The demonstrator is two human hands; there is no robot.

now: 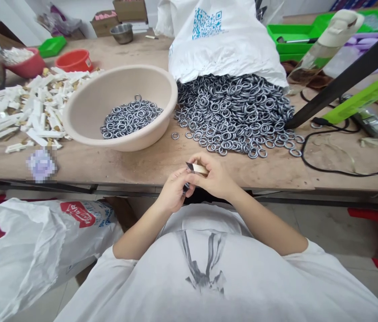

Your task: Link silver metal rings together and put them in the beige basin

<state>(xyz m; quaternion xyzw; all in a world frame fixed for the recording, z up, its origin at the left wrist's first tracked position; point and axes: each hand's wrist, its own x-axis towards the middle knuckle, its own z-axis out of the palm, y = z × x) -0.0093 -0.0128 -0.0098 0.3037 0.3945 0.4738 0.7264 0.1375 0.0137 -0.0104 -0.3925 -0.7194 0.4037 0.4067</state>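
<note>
The white shirt (269, 286) I see over my remote feed is loose and softly creased, with a grey-to-black print (205, 270) on its front: two streaky, brush-like bands join a ragged dark patch with angular, splayed tips. I make out a short left sleeve (123, 259) and right sleeve (309, 248), both plain white, then bare forearms (269, 219) below their edges.

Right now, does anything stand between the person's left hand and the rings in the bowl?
Yes, the bowl's near wall stands between the left hand and those rings; nothing visible covers the bowl's open top.
</note>
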